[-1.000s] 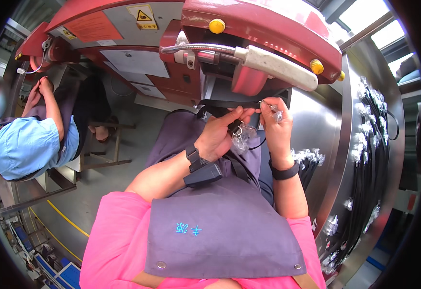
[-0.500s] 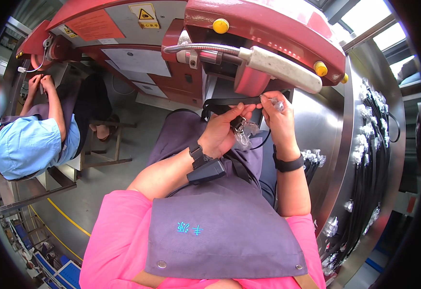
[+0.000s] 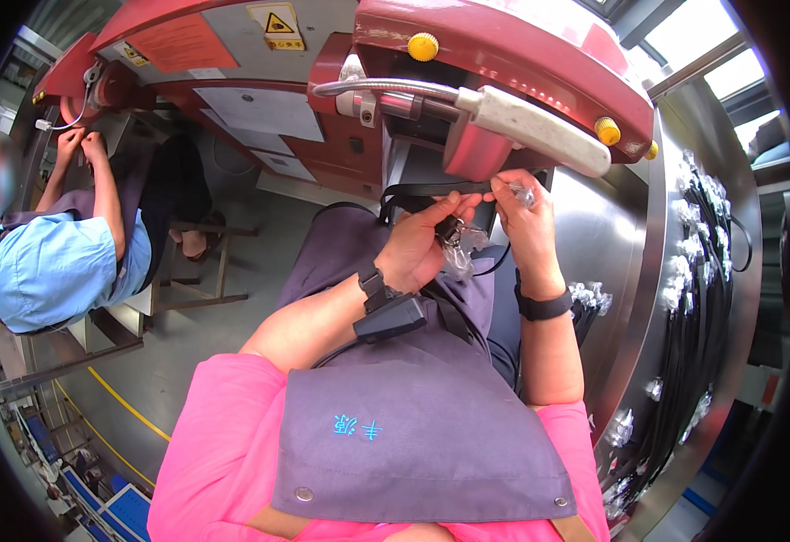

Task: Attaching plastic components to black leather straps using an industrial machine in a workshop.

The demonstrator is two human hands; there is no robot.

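A black strap (image 3: 427, 190) runs between my hands, just below the red wheel (image 3: 474, 155) of a red machine. My left hand (image 3: 413, 246) is closed around the strap, thumb on top, and a metal fitting wrapped in clear plastic (image 3: 456, 251) hangs at its fingers. Thumb and fingers of my right hand (image 3: 531, 230) pinch the strap's right end, where another bit of clear plastic (image 3: 523, 195) sticks out. Part of the strap loops down behind my left hand. Whether the strap touches the wheel, I cannot tell.
The red machine housing (image 3: 503, 54) with yellow knobs and a pale handle-like bar (image 3: 535, 131) stands right above my hands. On the right, a metal bench (image 3: 634, 298) bears several black straps (image 3: 707, 271) with plastic-wrapped ends. A co-worker in blue (image 3: 56, 262) sits at the left.
The whole view has shifted slightly. My hands keep nearly the same hold on the strap, with the right fingers closed a little further over its end.
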